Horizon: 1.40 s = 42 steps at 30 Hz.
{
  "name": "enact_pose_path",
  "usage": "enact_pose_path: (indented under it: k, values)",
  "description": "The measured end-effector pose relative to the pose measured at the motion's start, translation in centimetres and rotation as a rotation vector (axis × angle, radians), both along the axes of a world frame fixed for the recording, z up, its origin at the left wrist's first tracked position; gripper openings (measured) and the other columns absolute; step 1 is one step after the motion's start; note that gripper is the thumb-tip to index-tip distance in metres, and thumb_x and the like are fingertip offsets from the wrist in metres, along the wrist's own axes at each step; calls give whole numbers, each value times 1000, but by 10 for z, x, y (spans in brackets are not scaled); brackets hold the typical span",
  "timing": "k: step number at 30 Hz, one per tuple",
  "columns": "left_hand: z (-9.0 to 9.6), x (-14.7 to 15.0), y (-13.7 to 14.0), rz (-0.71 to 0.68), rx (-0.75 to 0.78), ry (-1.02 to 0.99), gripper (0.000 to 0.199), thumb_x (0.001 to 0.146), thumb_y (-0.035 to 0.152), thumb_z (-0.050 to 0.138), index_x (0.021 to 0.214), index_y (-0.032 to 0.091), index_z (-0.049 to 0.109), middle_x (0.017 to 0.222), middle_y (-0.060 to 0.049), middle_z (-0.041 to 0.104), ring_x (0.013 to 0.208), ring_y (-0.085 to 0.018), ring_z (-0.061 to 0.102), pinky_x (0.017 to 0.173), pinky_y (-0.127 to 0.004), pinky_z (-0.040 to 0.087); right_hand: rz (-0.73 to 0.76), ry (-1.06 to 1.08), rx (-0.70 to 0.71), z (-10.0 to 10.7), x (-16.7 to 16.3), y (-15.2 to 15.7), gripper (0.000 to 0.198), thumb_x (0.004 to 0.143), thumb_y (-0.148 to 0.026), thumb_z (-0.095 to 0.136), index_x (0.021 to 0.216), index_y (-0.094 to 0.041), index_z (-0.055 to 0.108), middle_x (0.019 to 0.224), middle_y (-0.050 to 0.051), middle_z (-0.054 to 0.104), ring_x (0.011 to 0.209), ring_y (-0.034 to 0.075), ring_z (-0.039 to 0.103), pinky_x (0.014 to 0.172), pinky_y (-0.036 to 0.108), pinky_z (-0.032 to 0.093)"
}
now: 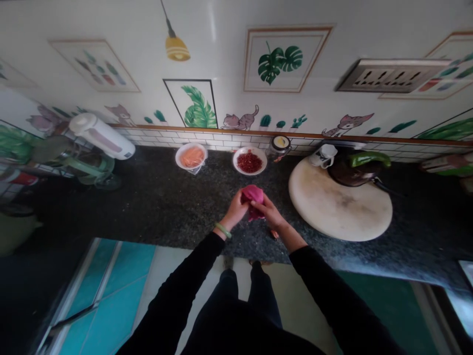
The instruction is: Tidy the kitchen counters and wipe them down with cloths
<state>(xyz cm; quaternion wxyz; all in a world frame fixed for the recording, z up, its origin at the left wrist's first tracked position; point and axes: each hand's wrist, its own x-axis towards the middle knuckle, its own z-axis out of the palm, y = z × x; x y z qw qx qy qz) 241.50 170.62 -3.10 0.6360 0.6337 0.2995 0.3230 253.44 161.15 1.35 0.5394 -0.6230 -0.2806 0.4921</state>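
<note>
Between both hands, over the front half of the dark counter, is a bright pink soft-looking thing (253,194). Its lower part is darker and ragged; its exact kind cannot be made out. My left hand (237,209), with a pale green bangle at the wrist, is closed around its left side. From the right, my right hand (270,211) grips it, thumb across the front. Beyond the hands stands a white bowl (236,166) of small dark red pieces (249,162). A small reddish-brown bit (274,234) lies on the counter under my right wrist.
Farther left stands a bowl (179,157) of orange pieces (192,157). A lidded jar (279,147) is against the wall. On the right, a round board (340,217) bears a white mug (325,155) and a dark vessel with something green on top. A white kettle-like appliance (101,135) is at left.
</note>
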Motion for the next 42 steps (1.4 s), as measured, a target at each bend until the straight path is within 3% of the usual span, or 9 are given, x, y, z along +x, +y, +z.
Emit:
enact_pose_path:
  k: [7, 13, 18, 24, 27, 31, 34, 40, 42]
  values:
    - [-41, -39, -19, 15, 190, 231, 76, 70, 9, 76, 141, 25, 57, 143, -12, 57, 135, -31, 54, 116, -53, 44, -223, -289, -11, -32, 39, 8, 55, 78, -57, 65, 119, -21, 65, 96, 2, 73, 86, 22, 64, 81, 36, 55]
    - [-77, -121, -46, 368, -7, 354, 32, 86, 24, 67, 118, 21, 68, 126, -14, 68, 113, -26, 68, 101, -50, 57, -105, -869, 18, -68, 63, 41, 46, 81, -38, 59, 121, -16, 68, 124, 15, 67, 114, 32, 59, 103, 49, 46]
    - [-85, -177, -60, 672, -131, 300, 26, 95, 43, 60, 103, 21, 70, 112, -12, 75, 108, -24, 71, 101, -46, 57, 147, -948, 46, -99, -5, 102, 49, 87, -24, 52, 132, -7, 64, 145, 22, 55, 130, 36, 49, 112, 55, 38]
    - [-83, -203, -64, 786, -181, 243, 37, 98, 52, 53, 97, 21, 72, 107, -10, 76, 104, -23, 72, 100, -44, 58, 661, -1013, 197, -113, -149, 176, 45, 95, -13, 48, 131, -29, 70, 155, 4, 51, 132, 33, 41, 111, 54, 34]
    - [-79, -210, -64, 815, -216, 184, 38, 98, 53, 53, 97, 20, 71, 107, -10, 75, 104, -23, 72, 101, -44, 57, 744, -1046, 173, -122, -164, 158, 41, 96, -13, 51, 126, -30, 74, 146, 5, 60, 130, 31, 42, 108, 52, 34]
    - [-69, -225, -62, 897, -311, 75, 39, 93, 56, 61, 95, 18, 71, 102, -10, 75, 100, -23, 73, 99, -45, 57, 865, -1080, 174, -116, -111, 98, 40, 90, -8, 54, 114, -28, 79, 133, 6, 68, 122, 27, 50, 103, 45, 37]
    - [-60, -234, -54, 971, -381, -9, 38, 89, 54, 66, 94, 17, 71, 99, -11, 76, 97, -22, 73, 98, -43, 57, 968, -1104, 121, -99, -96, 85, 28, 87, -10, 61, 95, -25, 83, 118, 7, 74, 108, 25, 56, 96, 41, 39]
    - [-62, -248, -36, 1136, -428, 12, 28, 86, 44, 66, 92, 17, 71, 93, -7, 73, 87, -18, 71, 89, -35, 57, 1170, -994, 423, -95, -227, 111, 13, 91, -22, 68, 92, -24, 81, 116, 5, 74, 113, 25, 51, 98, 39, 33]
    - [-66, -252, -34, 1202, -425, 39, 24, 86, 40, 65, 90, 17, 71, 95, -7, 73, 91, -18, 71, 91, -35, 56, 1220, -973, 459, -101, -244, 99, 14, 92, -22, 68, 86, -24, 80, 111, 3, 76, 112, 23, 52, 100, 38, 32]
